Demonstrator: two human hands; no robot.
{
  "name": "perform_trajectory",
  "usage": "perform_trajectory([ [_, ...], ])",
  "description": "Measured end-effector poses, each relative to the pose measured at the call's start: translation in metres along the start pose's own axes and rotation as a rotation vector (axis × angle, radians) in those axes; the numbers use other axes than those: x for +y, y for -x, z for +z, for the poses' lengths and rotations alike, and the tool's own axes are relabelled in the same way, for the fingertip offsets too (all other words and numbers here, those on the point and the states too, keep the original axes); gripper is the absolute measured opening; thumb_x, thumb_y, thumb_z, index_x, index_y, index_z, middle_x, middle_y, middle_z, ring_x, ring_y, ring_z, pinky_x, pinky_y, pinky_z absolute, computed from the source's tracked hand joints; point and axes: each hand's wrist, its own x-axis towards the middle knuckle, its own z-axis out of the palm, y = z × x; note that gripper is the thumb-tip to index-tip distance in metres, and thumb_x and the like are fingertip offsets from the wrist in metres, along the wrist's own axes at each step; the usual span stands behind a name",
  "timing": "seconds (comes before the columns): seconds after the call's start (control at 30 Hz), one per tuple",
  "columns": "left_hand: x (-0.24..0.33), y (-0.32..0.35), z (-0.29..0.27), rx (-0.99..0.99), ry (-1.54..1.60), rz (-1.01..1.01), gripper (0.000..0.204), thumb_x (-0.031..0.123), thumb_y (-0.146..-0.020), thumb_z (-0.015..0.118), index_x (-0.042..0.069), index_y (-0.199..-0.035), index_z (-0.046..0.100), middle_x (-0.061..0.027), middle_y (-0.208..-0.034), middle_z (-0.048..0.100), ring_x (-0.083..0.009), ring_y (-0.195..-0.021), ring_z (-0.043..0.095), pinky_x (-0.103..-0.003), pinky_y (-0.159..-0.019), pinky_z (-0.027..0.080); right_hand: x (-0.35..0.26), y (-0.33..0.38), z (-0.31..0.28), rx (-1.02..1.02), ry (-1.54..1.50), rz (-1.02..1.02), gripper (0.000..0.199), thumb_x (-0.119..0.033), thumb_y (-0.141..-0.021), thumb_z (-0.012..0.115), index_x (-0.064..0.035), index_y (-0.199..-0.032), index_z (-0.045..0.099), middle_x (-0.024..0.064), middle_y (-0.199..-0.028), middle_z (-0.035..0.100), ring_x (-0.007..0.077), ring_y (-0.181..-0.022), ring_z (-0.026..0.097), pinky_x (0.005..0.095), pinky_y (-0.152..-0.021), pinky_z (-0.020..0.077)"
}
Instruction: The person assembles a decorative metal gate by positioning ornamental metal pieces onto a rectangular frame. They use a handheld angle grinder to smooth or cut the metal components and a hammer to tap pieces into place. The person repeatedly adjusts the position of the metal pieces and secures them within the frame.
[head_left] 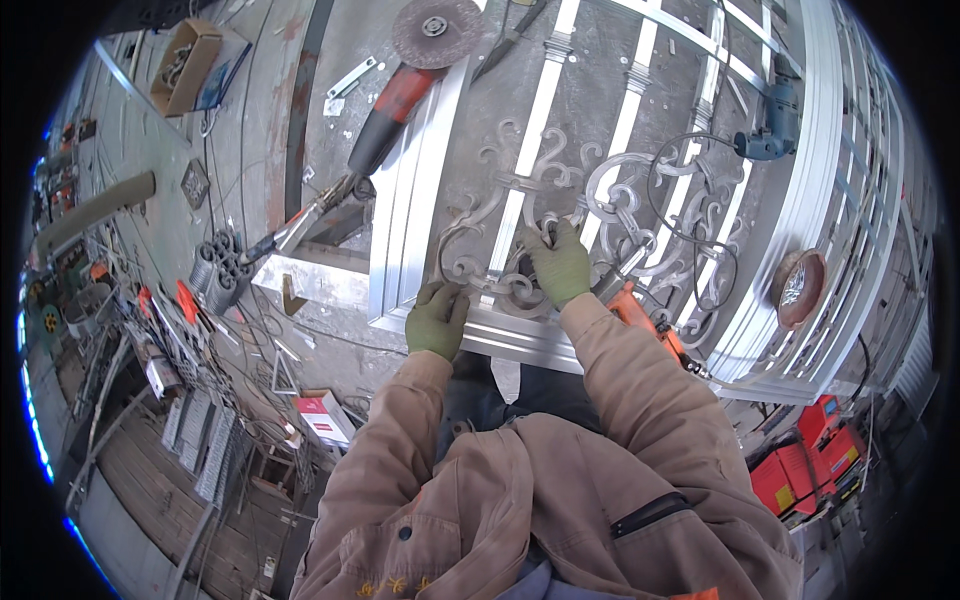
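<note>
A metal frame with light bars (pixel 548 90) lies before me, and grey scroll ornaments (pixel 625 190) rest across those bars. My left hand (pixel 437 318), in a green glove, is closed at the left end of the nearest scroll ornament (pixel 465 212), by the frame's near corner. Farther right, my right hand (pixel 557 264), gloved likewise, has its fingers curled on the same ornament's curls; the fingertips are partly hidden. Just right of that hand, an orange power tool (pixel 640 318) lies on the frame with its hose trailing right.
An angle grinder (pixel 400 110) lies left of the bars, beside locking pliers (pixel 312 222). A blue drill (pixel 770 122) and a rusty bowl (pixel 798 290) sit on the right rail. Cables loop over the scrolls. Red toolboxes (pixel 805 465) stand low at right; bundled tubes (pixel 220 272) are at left.
</note>
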Motion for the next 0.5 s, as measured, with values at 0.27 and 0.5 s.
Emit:
perform_trajectory([
  [0.27,-0.0004,0.0006,0.0030,0.003,0.007,0.010,0.028,0.030,-0.101,0.086,0.013,-0.124,0.086,-0.0155,-0.136,0.080,-0.0393,-0.110,0.082,-0.050,-0.096,0.066,0.0078,-0.0016,0.0017,-0.001,-0.007,-0.011,0.056,-0.049,-0.103,0.081,0.0006,-0.129,0.072,0.0294,-0.111,0.082,0.0508,-0.106,0.080,0.0571,-0.092,0.0616],
  [0.5,-0.0033,-0.0004,0.0034,0.021,-0.031,0.064,0.028,0.029,-0.101,0.087,0.013,-0.124,0.086,-0.0145,-0.133,0.079,-0.0354,-0.104,0.083,-0.045,-0.092,0.067,0.0067,0.0013,-0.0008,0.011,-0.047,-0.033,0.054,-0.046,-0.105,0.080,0.0012,-0.129,0.072,0.0296,-0.112,0.082,0.0512,-0.108,0.079,0.0575,-0.093,0.0608],
])
